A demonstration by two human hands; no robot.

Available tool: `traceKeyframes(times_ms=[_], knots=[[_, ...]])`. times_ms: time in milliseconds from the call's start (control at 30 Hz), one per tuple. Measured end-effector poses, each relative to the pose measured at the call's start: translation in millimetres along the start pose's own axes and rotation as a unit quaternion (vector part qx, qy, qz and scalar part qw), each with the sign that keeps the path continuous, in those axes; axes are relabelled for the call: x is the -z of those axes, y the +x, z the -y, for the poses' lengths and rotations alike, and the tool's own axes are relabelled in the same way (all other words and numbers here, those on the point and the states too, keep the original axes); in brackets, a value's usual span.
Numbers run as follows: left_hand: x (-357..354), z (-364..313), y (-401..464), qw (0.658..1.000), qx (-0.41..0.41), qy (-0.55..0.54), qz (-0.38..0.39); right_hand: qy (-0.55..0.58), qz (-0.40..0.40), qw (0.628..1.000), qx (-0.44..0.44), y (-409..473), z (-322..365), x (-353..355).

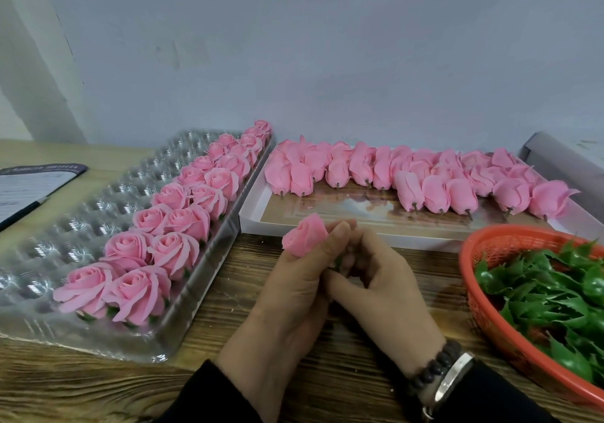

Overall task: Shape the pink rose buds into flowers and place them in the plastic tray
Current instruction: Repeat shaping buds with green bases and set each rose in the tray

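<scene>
1. We are holding the rose bud [304,234] in our left hand [294,292], head tilted up and left toward the plastic tray [49,259].
2. Our right hand [379,279] is pinching its base, where a green bit shows.
3. The tray is lying nearer our left grip.

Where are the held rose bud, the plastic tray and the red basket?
held rose bud [305,233], head view, outer petals.
plastic tray [98,200], head view, empty moulded cups.
red basket [500,243], head view, far rim.
</scene>
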State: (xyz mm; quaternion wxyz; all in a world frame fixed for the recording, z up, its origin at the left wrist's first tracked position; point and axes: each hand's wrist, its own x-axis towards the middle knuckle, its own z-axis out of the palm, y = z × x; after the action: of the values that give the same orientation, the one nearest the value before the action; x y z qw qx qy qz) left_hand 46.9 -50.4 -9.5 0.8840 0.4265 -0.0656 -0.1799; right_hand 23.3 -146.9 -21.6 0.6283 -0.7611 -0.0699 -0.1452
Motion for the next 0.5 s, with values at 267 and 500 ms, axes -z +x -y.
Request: traceKeyframes(times_ms=[267, 500], knots=[[7.9, -2.0, 2.8, 0.995, 0.001, 0.083, 0.047, 0.145, 0.090, 0.981, -0.096, 0.2, 5.0, 10.5], [6.9, -2.1, 3.4, 0.952, -0.147, 0.266, -0.023, 0.075, 0.006, 0.997, -0.036, 1.3, -2.0, 11.4]])
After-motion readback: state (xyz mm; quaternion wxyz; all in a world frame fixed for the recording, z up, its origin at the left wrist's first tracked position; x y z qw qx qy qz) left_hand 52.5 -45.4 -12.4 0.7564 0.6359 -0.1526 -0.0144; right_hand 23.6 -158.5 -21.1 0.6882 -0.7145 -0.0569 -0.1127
